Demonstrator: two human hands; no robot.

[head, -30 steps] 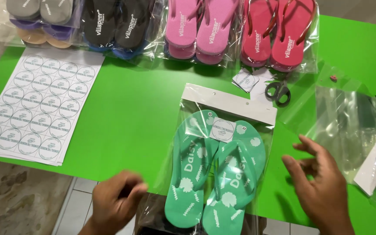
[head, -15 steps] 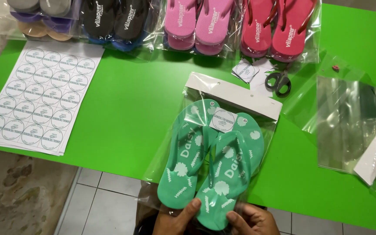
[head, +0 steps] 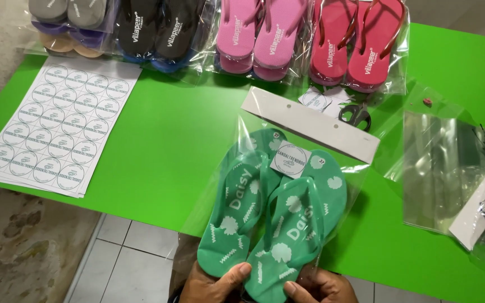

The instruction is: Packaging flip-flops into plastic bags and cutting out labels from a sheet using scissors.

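Your left hand (head: 211, 283) is closed on the heel end of the green flip-flops (head: 273, 213), thumb pressed flat across the left sole through the clear bag (head: 360, 174). Your right hand (head: 321, 286) grips the heel of the right sole the same way, thumb on top, the other fingers hidden underneath. Both hands sit at the bottom edge of the view, wrists cut off, so the arm pose can't be read.

The pair is inside the clear bag, toes pointing away from you, heels hanging past the near edge of the green table (head: 164, 146). A round white sticker (head: 290, 158) sits over the toe area. The bag's white header strip (head: 310, 123) lies flat on the table beyond the toes.

Along the far edge, more bagged pairs: grey flip-flops (head: 68, 11), black flip-flops (head: 155, 28), pink flip-flops (head: 265, 31), red flip-flops (head: 360, 39). Left of you is a sticker sheet (head: 57, 126) of round white labels. Black scissors (head: 356, 115) rest near the header strip, just beside a loose sticker. Empty clear bags (head: 439, 168) are stacked to the right, well apart from your hands.
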